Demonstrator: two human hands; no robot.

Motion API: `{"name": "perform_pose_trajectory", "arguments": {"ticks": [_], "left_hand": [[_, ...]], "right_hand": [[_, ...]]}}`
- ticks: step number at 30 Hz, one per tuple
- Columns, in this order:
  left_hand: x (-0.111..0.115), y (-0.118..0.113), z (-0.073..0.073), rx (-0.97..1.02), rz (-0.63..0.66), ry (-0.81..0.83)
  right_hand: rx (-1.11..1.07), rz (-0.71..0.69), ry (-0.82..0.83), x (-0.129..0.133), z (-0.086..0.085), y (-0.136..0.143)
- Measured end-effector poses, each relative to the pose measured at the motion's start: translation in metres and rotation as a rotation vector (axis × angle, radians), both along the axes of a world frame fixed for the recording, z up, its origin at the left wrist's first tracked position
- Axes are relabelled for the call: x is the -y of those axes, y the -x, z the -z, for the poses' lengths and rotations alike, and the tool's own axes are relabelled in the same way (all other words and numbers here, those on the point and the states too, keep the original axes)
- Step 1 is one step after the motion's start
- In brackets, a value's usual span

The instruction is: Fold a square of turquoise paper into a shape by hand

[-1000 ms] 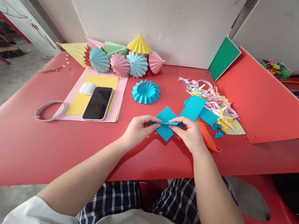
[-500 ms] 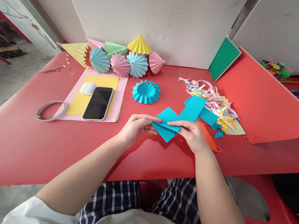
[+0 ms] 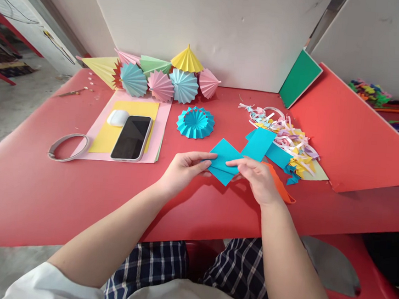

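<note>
Between my hands is a blue sheet of paper (image 3: 225,155), turned cornerwise, with a fold line running across its lower part. My left hand (image 3: 186,169) pinches its left corner between thumb and fingers. On the right side, my right hand (image 3: 254,176) grips the other corner, its index finger lying on the sheet. Another blue paper piece (image 3: 259,144) lies on the table just beyond my right hand. Behind the held sheet sits a pleated blue paper ring (image 3: 195,123). An orange item (image 3: 277,185) is partly hidden behind my right hand.
Several pleated paper umbrellas (image 3: 183,86) stand along the back wall. To the left, a phone (image 3: 131,138) and a white case (image 3: 117,118) rest on pink and yellow sheets, beside a grey band (image 3: 69,147). Paper scraps (image 3: 290,143) lie at right before a red board (image 3: 355,138).
The blue sheet has turned and tilted slightly, so its upper face shows flatter. My left thumb has come onto its left corner, and my right fingers have shifted a little.
</note>
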State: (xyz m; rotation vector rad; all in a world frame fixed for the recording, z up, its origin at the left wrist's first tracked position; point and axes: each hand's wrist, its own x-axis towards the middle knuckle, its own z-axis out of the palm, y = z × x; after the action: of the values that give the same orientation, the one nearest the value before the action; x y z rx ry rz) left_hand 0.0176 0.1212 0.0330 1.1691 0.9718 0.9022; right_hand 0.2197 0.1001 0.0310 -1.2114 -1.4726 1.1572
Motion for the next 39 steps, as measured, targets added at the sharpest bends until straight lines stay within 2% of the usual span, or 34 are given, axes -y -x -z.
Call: {"name": "perform_pose_trajectory", "arguments": {"ticks": [5, 11, 19, 23, 27, 31, 35, 39], "left_hand": [[0.000, 0.001, 0.001, -0.059, 0.011, -0.060], [0.000, 0.000, 0.007, -0.161, 0.163, -0.096], [0.005, -0.006, 0.006, -0.161, 0.140, -0.100], [0.004, -0.004, 0.005, -0.194, 0.118, -0.106], [0.002, -0.003, 0.006, -0.189, 0.096, -0.108], [0.002, -0.002, 0.008, -0.189, 0.057, -0.102], [0.003, -0.004, 0.008, -0.187, 0.016, -0.116], [0.004, -0.006, 0.005, -0.197, 0.045, -0.131]], "right_hand": [[-0.004, 0.084, 0.074, -0.001, -0.001, 0.008], [-0.130, 0.093, 0.065, 0.000, 0.000, 0.014], [-0.117, 0.069, 0.085, 0.004, -0.003, 0.027], [-0.100, 0.089, 0.097, 0.002, -0.001, 0.019], [-0.040, 0.173, 0.016, 0.000, 0.002, 0.008], [-0.039, 0.181, -0.004, -0.001, 0.005, 0.007], [-0.092, 0.122, 0.051, 0.000, 0.005, 0.016], [-0.172, 0.011, 0.151, 0.003, 0.000, 0.023]]}}
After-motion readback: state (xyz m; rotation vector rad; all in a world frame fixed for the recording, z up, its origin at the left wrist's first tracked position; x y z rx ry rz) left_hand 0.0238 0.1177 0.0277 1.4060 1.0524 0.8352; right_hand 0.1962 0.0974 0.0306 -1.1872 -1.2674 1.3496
